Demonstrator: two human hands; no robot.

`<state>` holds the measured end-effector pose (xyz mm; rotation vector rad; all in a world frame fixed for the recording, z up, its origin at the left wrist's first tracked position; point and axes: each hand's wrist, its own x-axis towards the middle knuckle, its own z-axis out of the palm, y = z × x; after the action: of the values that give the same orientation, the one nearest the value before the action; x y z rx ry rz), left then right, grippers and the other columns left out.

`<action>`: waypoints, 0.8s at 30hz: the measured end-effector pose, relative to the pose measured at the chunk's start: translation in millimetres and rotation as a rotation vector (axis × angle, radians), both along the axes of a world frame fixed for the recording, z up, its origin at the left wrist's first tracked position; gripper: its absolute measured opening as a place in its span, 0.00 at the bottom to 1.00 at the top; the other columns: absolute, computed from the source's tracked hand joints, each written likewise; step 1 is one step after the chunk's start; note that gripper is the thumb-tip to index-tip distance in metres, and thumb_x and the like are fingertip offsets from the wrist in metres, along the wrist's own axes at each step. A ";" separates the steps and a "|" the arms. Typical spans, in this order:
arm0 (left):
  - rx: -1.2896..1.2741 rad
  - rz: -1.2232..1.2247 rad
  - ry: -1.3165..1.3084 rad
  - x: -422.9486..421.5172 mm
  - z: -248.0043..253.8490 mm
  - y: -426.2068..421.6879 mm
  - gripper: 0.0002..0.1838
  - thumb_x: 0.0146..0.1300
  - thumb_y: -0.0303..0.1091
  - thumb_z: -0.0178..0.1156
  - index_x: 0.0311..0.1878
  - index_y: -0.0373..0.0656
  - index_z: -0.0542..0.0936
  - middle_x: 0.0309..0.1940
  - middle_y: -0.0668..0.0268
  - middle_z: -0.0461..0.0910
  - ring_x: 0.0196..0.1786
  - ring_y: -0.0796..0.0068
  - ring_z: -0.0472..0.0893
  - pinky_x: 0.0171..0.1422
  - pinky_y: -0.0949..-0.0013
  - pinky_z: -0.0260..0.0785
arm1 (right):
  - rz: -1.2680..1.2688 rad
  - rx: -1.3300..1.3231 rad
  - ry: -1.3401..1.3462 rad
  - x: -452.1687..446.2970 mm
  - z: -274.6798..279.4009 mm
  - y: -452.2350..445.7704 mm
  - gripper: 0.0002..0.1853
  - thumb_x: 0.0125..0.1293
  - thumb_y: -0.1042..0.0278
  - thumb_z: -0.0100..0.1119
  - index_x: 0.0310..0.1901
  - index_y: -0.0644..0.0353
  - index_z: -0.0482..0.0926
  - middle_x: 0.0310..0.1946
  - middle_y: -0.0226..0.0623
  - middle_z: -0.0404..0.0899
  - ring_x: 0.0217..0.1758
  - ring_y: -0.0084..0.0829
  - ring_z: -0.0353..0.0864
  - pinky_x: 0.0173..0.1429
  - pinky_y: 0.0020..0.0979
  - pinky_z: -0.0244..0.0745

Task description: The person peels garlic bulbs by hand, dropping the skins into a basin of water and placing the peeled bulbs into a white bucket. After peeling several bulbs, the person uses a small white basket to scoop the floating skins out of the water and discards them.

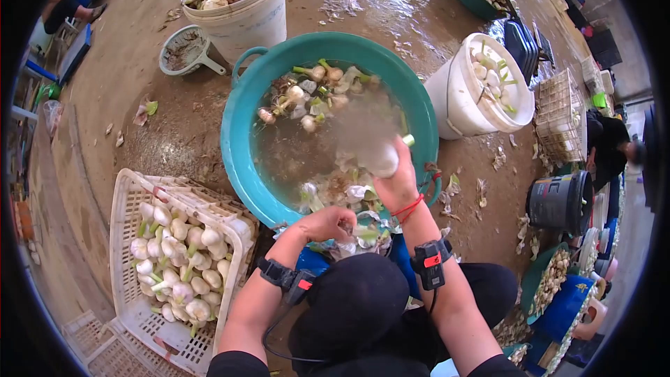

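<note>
In my right hand is a white garlic bulb with a short green stem, held over the near right part of a green tub. A blurred patch beyond the bulb hides part of the tub. Muddy water fills the tub, with several unpeeled garlic bulbs and loose skins floating at the far side. My left hand is at the near rim with its fingers curled, beside a heap of wet garlic peelings. Whatever those fingers hold is hidden.
On the left stands a white plastic crate of peeled garlic bulbs. A white bucket of unpeeled garlic and a dipper stand behind the tub. At right are another white bucket with garlic and a black bucket.
</note>
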<state>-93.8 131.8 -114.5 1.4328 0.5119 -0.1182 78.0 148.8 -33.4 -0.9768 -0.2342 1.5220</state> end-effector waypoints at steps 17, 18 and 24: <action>-0.673 1.025 -0.358 53.7 -52.0 101.5 0.20 0.68 0.50 0.46 0.48 0.42 0.72 0.35 0.65 0.78 0.36 0.77 0.78 0.41 0.72 0.74 | 0.355 0.146 -1.310 6.5 -88.0 21.3 0.32 0.58 0.69 0.60 0.64 0.59 0.60 0.59 0.45 0.61 0.51 0.32 0.75 0.54 0.28 0.72; -0.586 0.979 -0.331 55.0 -39.1 89.1 0.23 0.67 0.52 0.46 0.51 0.40 0.71 0.37 0.64 0.78 0.39 0.77 0.77 0.45 0.72 0.72 | 0.332 0.032 -0.894 3.5 -81.0 20.3 0.33 0.56 0.73 0.62 0.63 0.60 0.61 0.60 0.43 0.61 0.53 0.32 0.74 0.55 0.28 0.72; 0.158 0.981 -0.186 39.0 13.0 62.2 0.14 0.58 0.34 0.59 0.41 0.33 0.80 0.38 0.61 0.78 0.40 0.74 0.78 0.45 0.72 0.70 | 0.249 0.154 -0.958 3.7 -71.2 -7.4 0.28 0.50 0.76 0.65 0.57 0.58 0.72 0.55 0.38 0.65 0.50 0.32 0.75 0.52 0.29 0.75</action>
<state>-54.8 194.0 -101.4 1.1877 1.0247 0.8434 81.7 141.4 -104.6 -1.5308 -1.1646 1.1156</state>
